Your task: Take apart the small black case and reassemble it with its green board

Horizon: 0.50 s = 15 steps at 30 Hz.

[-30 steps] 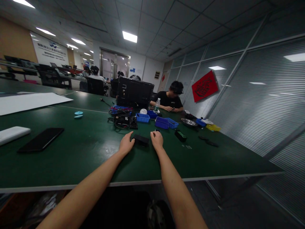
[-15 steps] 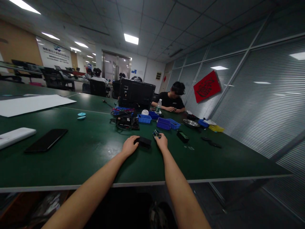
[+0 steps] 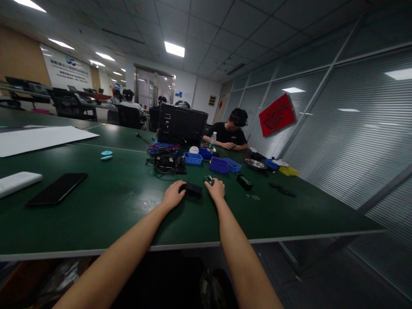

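Observation:
My left hand is closed on the left end of a small black box that rests on the green table. Between the fingers of my right hand is a small green circuit board, held tilted just right of the box and apart from it. Farther right lies another black case with green showing in its top. Small clear pieces lie in front of that case, and flat black parts are beyond them.
Blue bins, a cable-wrapped black device and a monitor stand behind my hands. A water bottle is near a seated person. A black phone and a white slab lie left; a metal dish sits right.
My right hand has turned, bringing the circuit board, earlier mostly hidden, into view and changing its tilt. My left hand has closed in on the black box, which stays on the table.

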Tool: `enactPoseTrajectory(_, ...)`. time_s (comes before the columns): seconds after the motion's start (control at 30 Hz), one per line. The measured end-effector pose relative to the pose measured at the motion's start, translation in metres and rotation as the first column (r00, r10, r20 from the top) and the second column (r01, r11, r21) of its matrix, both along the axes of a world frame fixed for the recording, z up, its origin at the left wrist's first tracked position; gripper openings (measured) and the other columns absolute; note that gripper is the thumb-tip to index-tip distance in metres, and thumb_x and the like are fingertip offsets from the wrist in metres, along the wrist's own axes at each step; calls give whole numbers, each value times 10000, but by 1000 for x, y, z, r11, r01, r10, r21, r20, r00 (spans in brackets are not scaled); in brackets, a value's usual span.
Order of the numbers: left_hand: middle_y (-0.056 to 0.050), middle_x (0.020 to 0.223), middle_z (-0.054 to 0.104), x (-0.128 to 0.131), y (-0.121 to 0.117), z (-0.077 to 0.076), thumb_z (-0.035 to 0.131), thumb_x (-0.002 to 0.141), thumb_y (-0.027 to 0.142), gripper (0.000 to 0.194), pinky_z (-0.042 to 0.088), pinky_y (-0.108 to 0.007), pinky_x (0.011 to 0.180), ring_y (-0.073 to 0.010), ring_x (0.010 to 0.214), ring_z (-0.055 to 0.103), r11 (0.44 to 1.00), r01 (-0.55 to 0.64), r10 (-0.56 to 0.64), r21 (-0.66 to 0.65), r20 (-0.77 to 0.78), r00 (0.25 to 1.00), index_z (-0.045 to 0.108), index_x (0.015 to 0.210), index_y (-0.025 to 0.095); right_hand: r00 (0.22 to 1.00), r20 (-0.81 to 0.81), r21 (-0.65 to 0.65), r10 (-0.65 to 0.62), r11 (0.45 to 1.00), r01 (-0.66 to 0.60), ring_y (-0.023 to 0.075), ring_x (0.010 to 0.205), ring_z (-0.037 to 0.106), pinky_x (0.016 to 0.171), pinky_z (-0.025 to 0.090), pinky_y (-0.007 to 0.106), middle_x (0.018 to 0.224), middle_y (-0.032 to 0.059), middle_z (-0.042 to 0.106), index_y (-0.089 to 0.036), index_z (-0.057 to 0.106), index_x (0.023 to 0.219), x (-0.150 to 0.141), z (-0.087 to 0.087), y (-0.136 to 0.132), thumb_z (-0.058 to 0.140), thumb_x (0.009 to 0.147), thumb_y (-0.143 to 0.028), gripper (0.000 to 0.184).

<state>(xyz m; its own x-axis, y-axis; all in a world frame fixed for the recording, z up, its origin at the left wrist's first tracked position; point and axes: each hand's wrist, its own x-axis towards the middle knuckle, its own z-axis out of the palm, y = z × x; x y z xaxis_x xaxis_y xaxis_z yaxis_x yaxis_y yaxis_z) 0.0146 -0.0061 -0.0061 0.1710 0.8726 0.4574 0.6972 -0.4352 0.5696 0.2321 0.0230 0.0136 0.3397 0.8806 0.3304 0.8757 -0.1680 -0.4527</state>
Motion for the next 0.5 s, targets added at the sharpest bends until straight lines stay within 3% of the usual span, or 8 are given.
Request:
enactPoseTrajectory(0.13, -37, 1200, 541, 1, -1, 1, 489, 751, 220, 367, 355, -314, 973, -183, 1100, 491, 999, 4, -3, -35, 26, 1000, 537, 1115, 212, 1000, 6, 8, 4, 1000, -4, 232, 947, 517, 802, 385, 291, 1035, 120, 543, -189, 575, 1075, 0, -3, 2, 541, 718, -325, 384)
enactPoseTrajectory(0.33, -29, 1174, 562, 0, -2, 2, 494, 745, 215, 361, 362, -309, 964, -180, 1084, 503, 999, 7, -5, -46, 48, 999, 541, 1103, 214, 982, -176, -5, 63, 998, -64, 182, 873, 571, 736, 405, 230, 931, 72, 631, -178, 628, 956, 2, -1, 9, 413, 797, -330, 308)
enactPoseTrajectory(0.5, -24, 1158, 571, 0, -2, 2, 483, 752, 225, 355, 383, -308, 933, -179, 1049, 521, 999, 2, 0, -47, 43, 999, 542, 1103, 223, 988, -154, -100, -27, 995, 11, 203, 861, 584, 706, 409, 250, 920, 90, 645, -185, 659, 868, 4, 2, 7, 347, 821, -285, 330)
